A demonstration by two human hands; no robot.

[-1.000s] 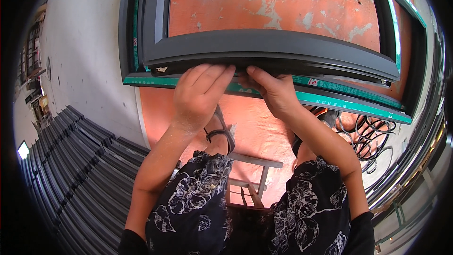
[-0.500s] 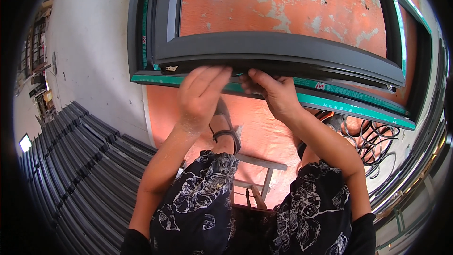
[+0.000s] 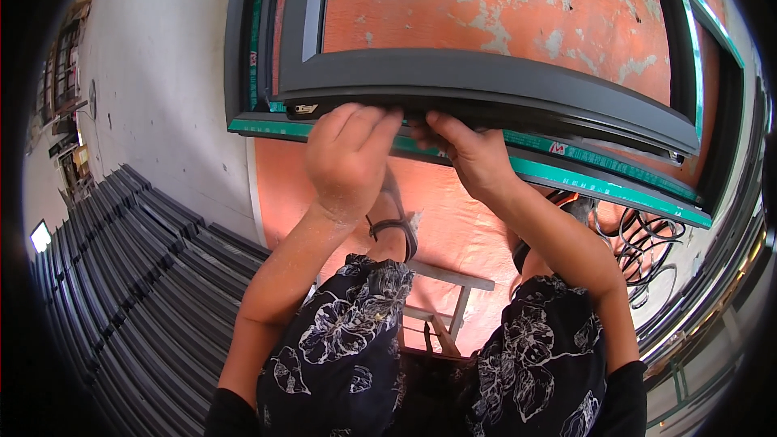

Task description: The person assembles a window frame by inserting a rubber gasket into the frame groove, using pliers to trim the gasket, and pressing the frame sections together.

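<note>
A dark grey window sash (image 3: 486, 73) lies inside a larger outer frame (image 3: 599, 182) that carries green protective film. Along the sash's near edge runs a black channel (image 3: 550, 122), with a small metal fitting (image 3: 306, 108) at its left end. My left hand (image 3: 350, 158) is closed at this edge, its fingertips bent in against the black channel and partly hidden. Just right of it, my right hand (image 3: 477, 158) is also closed, thumb on top and fingers curled beneath. Whatever is pinched between the fingers of either hand is too dark and small to make out.
Long dark profiles (image 3: 137, 283) are stacked at the left beside a white wall (image 3: 170, 57). Black cables (image 3: 647, 235) lie coiled on the right. A small stool frame (image 3: 457, 307) stands between my legs. Worn orange sheeting (image 3: 324, 186) covers the floor.
The sash sits slightly farther right, with a wider gap at its left side. My left hand's fingers, blurred before, have closed in at the edge. My right hand stays almost in place.
</note>
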